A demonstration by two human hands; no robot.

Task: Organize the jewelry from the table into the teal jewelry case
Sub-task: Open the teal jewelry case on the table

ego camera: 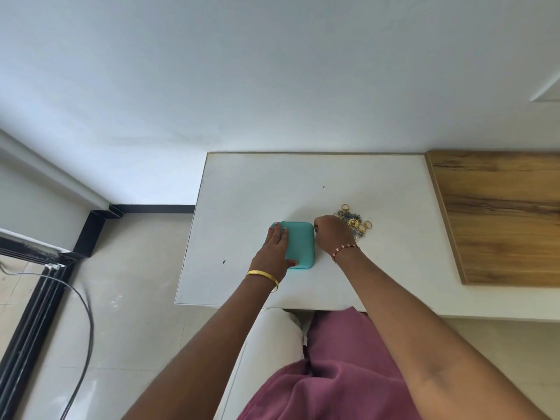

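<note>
The teal jewelry case (300, 244) lies closed on the white table (257, 189). My left hand (274, 250) rests flat on its left side, fingers straight, thumb at the near edge. My right hand (331, 234) is curled at the case's far right corner and pinches what looks like the zipper pull, a small metal piece. A pile of jewelry (354, 221), gold rings and blue-grey pieces, sits on the table just right of my right hand, partly hidden by it.
A wooden surface (500, 216) adjoins the table on the right. The wall stands right behind the table. A cable (85, 313) runs over the tiled floor at the left. A white seat edge and pink clothing fill the near foreground.
</note>
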